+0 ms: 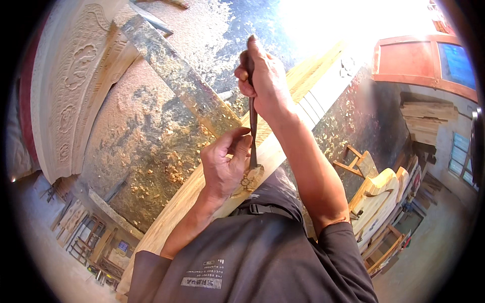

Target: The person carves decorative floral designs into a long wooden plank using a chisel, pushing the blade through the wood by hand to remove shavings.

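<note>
My right hand (268, 83) is wrapped around the handle of a long dark chisel (253, 154), held upright above a pale timber beam (310, 108). The chisel's flat blade comes down on a small wooden piece (245, 183) with a flower outline, lying on the beam near my body. My left hand (222, 164) is lower, its curled thumb and index finger at the chisel's shaft. Pencil lines cross the beam farther along to the right.
A shaving-covered board (177, 76) meets the beam from the upper left. Large carved panels (76, 86) stand at left, a red door-like panel (404, 58) at upper right. A small wooden stand (353, 159) and stacked wooden pieces (379, 197) are at right.
</note>
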`<state>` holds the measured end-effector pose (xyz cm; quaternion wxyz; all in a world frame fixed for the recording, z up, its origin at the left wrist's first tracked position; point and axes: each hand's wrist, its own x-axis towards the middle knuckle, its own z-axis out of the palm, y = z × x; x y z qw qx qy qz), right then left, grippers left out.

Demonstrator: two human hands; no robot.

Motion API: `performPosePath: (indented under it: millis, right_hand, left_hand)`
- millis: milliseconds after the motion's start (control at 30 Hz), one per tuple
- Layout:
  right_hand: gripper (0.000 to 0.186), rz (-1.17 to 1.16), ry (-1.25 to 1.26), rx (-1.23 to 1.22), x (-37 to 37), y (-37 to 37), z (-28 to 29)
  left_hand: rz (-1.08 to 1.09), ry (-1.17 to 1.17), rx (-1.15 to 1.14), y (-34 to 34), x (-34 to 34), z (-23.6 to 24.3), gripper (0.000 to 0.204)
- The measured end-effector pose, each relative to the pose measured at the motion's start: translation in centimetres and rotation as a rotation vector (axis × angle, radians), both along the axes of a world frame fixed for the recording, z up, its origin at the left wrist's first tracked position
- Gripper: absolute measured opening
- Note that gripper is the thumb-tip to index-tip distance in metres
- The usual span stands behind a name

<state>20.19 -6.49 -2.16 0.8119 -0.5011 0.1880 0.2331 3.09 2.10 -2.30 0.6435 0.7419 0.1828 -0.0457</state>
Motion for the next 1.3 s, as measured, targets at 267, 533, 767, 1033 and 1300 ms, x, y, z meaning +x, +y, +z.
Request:
performPosePath:
  millis: [267,533,767,1033,1300]
  right_hand:
    - [0.043,-0.018,-0.054,0.326,-0.6,-8.4,2.8]
    - [0.043,-0.327,-0.181,-0.054,-6.5,-13.6,7.7]
    - [0.033,-0.329,-0.398,0.018,-9.7,-15.8,9.2]
    - [0.04,-0.378,-0.508,0.089,-10.5,-15.6,10.0]
    - [0.045,-0.388,-0.554,0.058,-10.4,-14.5,10.2]
  left_hand:
    - [0.076,-0.109,-0.07,0.5,-0.2,0.1,0.023]
    - [0.089,-0.136,-0.028,0.4,-0.5,-0.2,0.02]
    - [0.013,-0.16,0.138,0.2,-1.1,0.7,0.015]
    - [-0.265,-0.409,0.654,0.3,-3.0,2.9,0.022]
    - [-0.568,-0.409,0.585,0.2,-4.4,3.1,0.038]
